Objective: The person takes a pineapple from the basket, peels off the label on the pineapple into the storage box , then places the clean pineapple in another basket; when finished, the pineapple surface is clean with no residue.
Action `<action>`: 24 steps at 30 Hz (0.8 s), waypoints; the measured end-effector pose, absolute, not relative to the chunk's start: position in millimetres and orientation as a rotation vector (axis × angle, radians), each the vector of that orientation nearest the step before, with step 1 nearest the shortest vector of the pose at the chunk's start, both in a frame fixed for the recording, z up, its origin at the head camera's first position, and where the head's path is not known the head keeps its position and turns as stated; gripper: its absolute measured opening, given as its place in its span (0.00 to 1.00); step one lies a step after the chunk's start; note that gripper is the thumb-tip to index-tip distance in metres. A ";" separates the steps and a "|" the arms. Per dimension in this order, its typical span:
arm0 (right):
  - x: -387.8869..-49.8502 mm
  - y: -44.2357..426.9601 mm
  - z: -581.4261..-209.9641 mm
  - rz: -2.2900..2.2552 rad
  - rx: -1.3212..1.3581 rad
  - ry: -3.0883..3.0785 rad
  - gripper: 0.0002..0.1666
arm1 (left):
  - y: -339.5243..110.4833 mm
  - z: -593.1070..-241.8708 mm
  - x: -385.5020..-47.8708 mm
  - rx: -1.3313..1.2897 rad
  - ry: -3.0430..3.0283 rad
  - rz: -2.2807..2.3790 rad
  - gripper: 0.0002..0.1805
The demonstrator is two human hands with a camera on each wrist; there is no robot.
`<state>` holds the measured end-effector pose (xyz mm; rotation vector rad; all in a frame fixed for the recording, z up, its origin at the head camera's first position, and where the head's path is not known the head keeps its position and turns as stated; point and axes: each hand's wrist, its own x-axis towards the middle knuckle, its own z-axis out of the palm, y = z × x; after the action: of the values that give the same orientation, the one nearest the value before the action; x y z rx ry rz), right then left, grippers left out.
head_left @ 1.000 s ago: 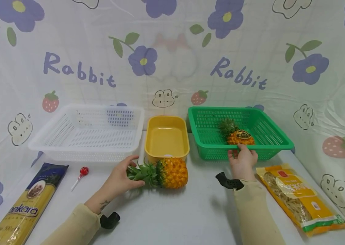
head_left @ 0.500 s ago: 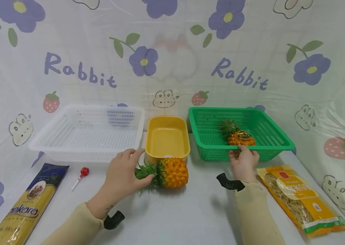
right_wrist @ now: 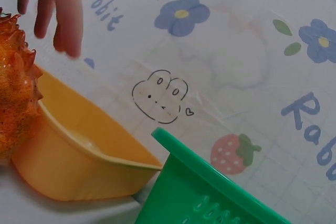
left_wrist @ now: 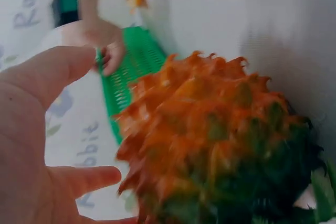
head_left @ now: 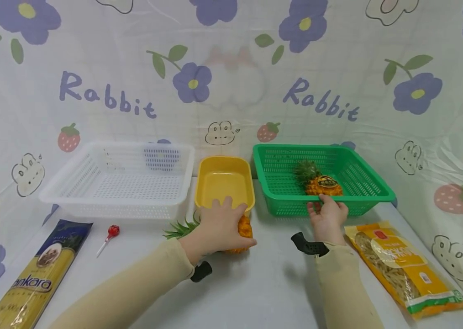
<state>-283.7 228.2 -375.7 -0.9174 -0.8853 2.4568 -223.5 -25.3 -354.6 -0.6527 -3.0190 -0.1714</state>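
An orange pineapple with a green crown (head_left: 245,227) lies on its side on the white table, in front of the yellow tub (head_left: 223,185). Over its body reaches my left hand (head_left: 221,226), fingers spread and covering much of it. The left wrist view shows gaps between that hand's thumb and fingers and the spiky pineapple (left_wrist: 210,129). At the front rim of the green basket (head_left: 367,198), my right hand (head_left: 327,219) grips the edge with curled fingers. A second, smaller pineapple (head_left: 323,184) with a dark label lies inside this basket.
A white basket (head_left: 112,201) stands at the back left. Near the left side lie a red lollipop (head_left: 112,231) and a spaghetti pack (head_left: 36,278). An orange pasta bag (head_left: 408,267) lies at the right. Behind everything hangs a flower-print curtain (head_left: 231,91).
My left hand has moved right from beside the pineapple's crown to above its body. The pineapple appears in the same place. My right hand stays on the green basket's rim.
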 end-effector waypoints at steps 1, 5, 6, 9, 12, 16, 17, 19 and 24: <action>-283.8 228.2 -375.9 2.459 -0.918 -0.884 0.28 | -20.9 -356.3 -224.5 -0.632 -3.041 -0.141 0.45; -284.3 228.3 -376.6 2.461 -0.918 -0.886 0.29 | -7.6 -361.0 -225.6 -0.552 -3.093 -0.100 0.43; -284.5 228.5 -376.8 2.462 -0.917 -0.884 0.29 | -5.0 -362.1 -225.5 -0.531 -3.098 -0.087 0.43; -284.9 229.1 -377.1 2.462 -0.919 -0.883 0.29 | 0.5 -364.6 -224.5 -0.489 -3.102 -0.066 0.40; -284.8 229.9 -377.3 2.468 -0.919 -0.877 0.30 | 2.8 -366.8 -223.1 -0.456 -3.097 -0.044 0.35; -283.8 230.3 -376.5 2.476 -0.920 -0.892 0.34 | 0.7 -366.7 -220.4 -0.399 -3.100 -0.089 0.32; -283.7 230.3 -376.3 2.475 -0.921 -0.898 0.35 | -0.6 -366.2 -219.7 -0.385 -3.104 -0.112 0.32; -283.1 230.3 -376.0 2.478 -0.916 -0.903 0.36 | -4.0 -365.4 -218.3 -0.374 -3.118 -0.160 0.31; -282.4 231.0 -376.0 2.479 -0.917 -0.904 0.35 | -17.3 -362.8 -214.5 -0.453 -3.163 -0.275 0.27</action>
<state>-282.4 231.0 -376.0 -0.9167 -0.9036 2.4789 -214.5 -17.3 -362.8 -0.4535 -3.1626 -0.2748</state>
